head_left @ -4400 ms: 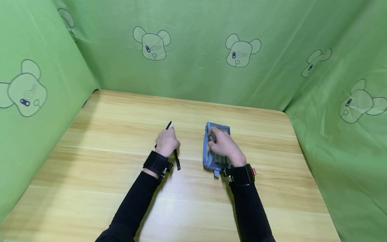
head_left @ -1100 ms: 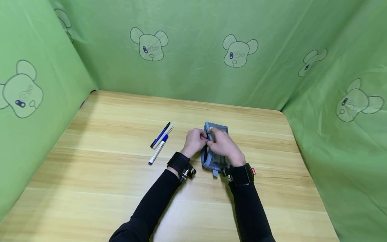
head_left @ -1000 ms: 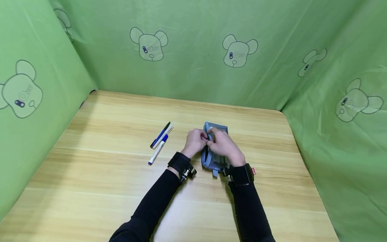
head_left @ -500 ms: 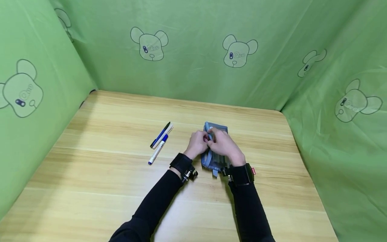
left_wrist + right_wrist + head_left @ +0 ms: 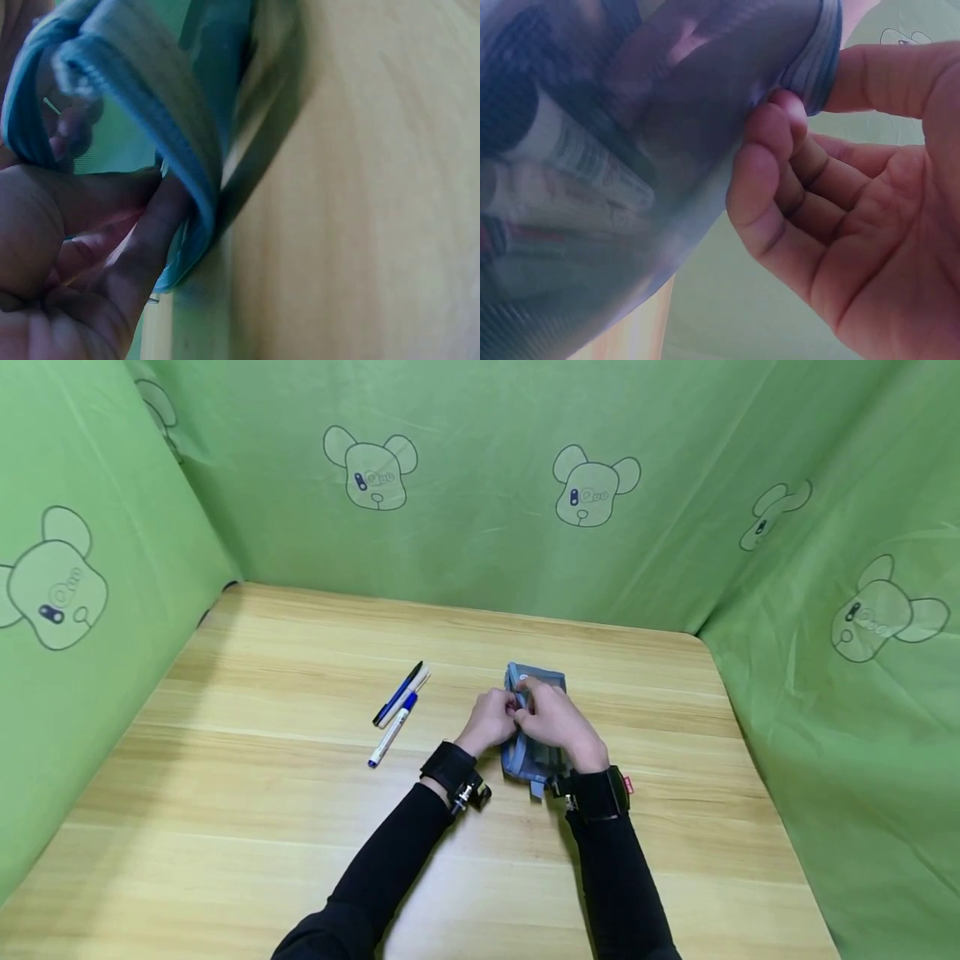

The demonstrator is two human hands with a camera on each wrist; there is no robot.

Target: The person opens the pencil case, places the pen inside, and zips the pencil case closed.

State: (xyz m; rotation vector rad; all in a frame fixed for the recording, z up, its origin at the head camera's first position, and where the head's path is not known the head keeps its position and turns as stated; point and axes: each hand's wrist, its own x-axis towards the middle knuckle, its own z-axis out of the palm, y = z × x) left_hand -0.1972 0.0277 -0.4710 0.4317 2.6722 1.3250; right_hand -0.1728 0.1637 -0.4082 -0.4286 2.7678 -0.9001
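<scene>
A blue-grey see-through pencil case (image 5: pixel 525 762) lies on the table with its zipped mouth facing left. My right hand (image 5: pixel 558 718) grips the rim of the mouth between thumb and fingers; the right wrist view shows the rim in that pinch. At the mouth is my left hand (image 5: pixel 489 718), with thumb and index pressed together inside the opening in the left wrist view. Only a small dark bit shows at these fingertips, seemingly the end of the black pen, which is otherwise hidden. Through the mesh, a white marker (image 5: pixel 585 150) and other pens are visible in the case.
On the table (image 5: pixel 637 860), left of the case, lie a blue pen with black ends (image 5: pixel 397 693), a white pen (image 5: pixel 422 678) and a white marker with a blue cap (image 5: pixel 390 735). Green cloth (image 5: pixel 480 543) with bear heads encloses the table's back and sides.
My left hand has gone from the pens on the left to the case's mouth with a black pen, which has slipped out of sight there. My right hand keeps its grip.
</scene>
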